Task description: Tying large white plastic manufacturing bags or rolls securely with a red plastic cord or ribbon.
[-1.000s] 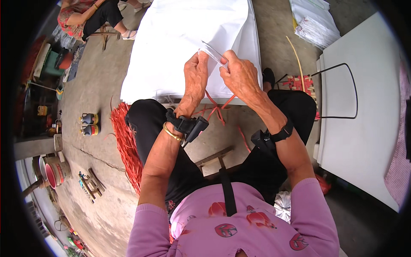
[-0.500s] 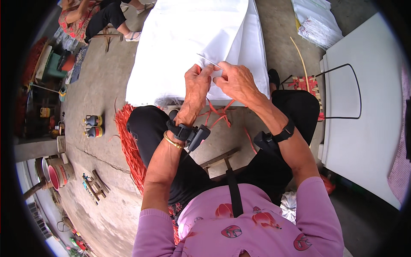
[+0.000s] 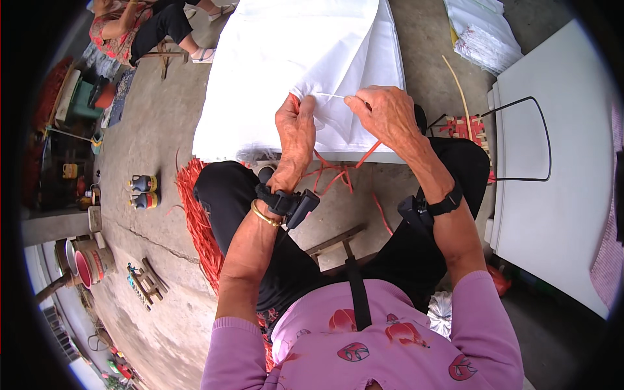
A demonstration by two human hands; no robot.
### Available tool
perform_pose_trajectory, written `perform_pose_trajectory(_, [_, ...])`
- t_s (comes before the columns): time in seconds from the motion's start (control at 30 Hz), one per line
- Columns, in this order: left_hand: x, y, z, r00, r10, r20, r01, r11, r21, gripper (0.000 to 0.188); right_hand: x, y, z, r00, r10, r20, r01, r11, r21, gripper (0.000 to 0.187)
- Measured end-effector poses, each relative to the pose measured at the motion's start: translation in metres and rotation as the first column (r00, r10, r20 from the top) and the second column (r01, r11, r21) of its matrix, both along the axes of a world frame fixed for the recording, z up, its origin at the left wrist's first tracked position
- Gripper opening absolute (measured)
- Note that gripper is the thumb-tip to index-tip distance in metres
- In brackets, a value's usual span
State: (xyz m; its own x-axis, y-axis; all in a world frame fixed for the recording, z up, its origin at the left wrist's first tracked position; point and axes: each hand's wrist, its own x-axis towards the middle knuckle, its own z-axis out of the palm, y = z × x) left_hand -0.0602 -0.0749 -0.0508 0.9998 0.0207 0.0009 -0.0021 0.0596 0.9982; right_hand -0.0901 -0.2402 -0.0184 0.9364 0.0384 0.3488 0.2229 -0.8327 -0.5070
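A: On my remote feed, where's the white sheet [image 3: 273, 65]?
B: I see it just past the knees [image 3: 221, 182], probably for easy reach. Left hand [image 3: 297, 130] pinches a bunched bit, I guess against slipping. Right hand [image 3: 388, 116], apart from it, grips a thin white stick [image 3: 332, 95] by one end. Red strip [image 3: 369, 154] hangs below, can't tell if it's tied

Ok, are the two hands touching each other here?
No, a gap over the white material separates the left hand from the right hand.
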Motion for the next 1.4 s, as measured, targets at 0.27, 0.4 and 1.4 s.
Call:
perform_pose_trajectory(0.27, [-0.006, -0.003, 0.001, 0.956, -0.048, 0.290, -0.094, 0.884, 0.459, 0.007, -0.002, 0.000, -0.002, 1.000, -0.005, -0.029, 0.005, 1.000, -0.010, 0.035])
perform_pose_trajectory(0.4, [-0.009, -0.005, 0.001, 0.808, -0.134, 0.574, -0.267, 0.784, 0.560, 0.020, -0.004, 0.007, 0.000, 0.994, -0.022, -0.111, 0.034, 0.994, 0.102, 0.040])
perform_pose_trajectory(1.4, [-0.008, 0.033, 0.019, 0.743, -0.162, 0.650, -0.432, 0.625, 0.650, 0.016, 0.003, -0.006, -0.002, 0.998, 0.055, -0.031, -0.058, 0.995, -0.077, 0.046])
